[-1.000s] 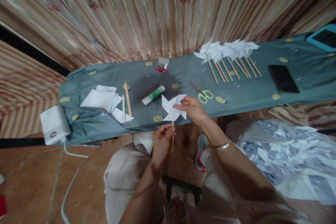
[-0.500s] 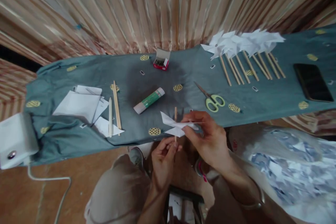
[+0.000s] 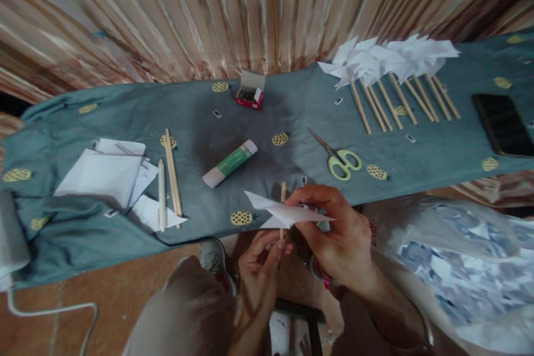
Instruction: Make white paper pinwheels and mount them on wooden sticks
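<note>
You've turned the paper pinwheel (image 3: 286, 214) edge-on, probably easing checks; left hand (image 3: 259, 267) pinches its wooden stick (image 3: 283, 192), right hand (image 3: 340, 233) a blade (image 3: 306, 214).

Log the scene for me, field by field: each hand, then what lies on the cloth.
Left hand: holds the stick, low down
Right hand: holds the pinwheel, seen nearly edge-on
Cloth, left: paper, loose sticks
Cloth, middle: green-banded tube, open red box
Cloth, right: scissors, pinwheel row, phone
</note>
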`<state>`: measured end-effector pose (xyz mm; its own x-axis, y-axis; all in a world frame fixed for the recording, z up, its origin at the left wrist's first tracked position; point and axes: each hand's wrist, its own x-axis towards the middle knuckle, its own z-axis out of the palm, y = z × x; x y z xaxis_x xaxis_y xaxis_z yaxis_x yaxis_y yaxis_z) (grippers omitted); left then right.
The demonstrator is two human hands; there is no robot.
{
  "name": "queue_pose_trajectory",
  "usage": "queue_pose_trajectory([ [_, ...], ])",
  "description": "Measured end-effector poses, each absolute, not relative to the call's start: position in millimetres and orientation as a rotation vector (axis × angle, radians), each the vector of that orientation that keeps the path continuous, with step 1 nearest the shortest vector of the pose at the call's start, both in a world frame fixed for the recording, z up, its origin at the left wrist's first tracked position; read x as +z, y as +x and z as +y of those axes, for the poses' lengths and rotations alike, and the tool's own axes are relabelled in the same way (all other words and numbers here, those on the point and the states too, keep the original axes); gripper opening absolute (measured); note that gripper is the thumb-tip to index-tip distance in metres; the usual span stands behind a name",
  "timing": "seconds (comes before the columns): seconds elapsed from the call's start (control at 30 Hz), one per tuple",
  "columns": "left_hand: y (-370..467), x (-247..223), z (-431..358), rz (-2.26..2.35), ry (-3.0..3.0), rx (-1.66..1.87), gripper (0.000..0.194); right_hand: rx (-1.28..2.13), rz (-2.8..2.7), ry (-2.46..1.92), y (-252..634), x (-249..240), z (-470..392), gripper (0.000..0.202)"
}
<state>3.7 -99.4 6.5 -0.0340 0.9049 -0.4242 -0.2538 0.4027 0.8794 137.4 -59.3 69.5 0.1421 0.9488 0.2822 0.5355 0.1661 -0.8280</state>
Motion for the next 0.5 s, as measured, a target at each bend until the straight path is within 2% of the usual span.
queue_pose_trajectory([
  [0.5,1.6,4.7,-102.8,1.311,0.714,1.022,0.019,0.551,-1.461,-1.506,138.8,70.6,-56.6,0.028],
])
